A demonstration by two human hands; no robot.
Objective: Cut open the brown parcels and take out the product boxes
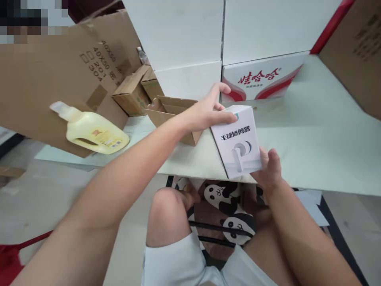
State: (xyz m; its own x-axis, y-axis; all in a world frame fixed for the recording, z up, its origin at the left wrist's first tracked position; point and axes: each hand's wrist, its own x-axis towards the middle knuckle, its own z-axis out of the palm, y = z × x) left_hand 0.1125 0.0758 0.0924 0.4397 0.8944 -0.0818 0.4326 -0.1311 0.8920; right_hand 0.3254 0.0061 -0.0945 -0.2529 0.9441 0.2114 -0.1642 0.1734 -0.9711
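Observation:
A white fabric shaver box [236,153], with black Chinese lettering and a picture of the shaver on its front, is tilted above the table's near edge. My left hand [210,111] grips its upper left, thumb on the front near the top and index finger raised away. At the lower right corner, my right hand [269,169] supports the box, with its thumb up and the other fingers partly hidden behind it. An open brown carton [162,117] stands on the table just behind my left forearm.
A pale yellow detergent bottle [92,131] leans at the left by a large cardboard box [44,79]. Small brown boxes [131,95] stand behind. White panels and a red-and-white carton [258,79] line the back of the pale table [312,151]. Another cardboard box [354,59] is at right.

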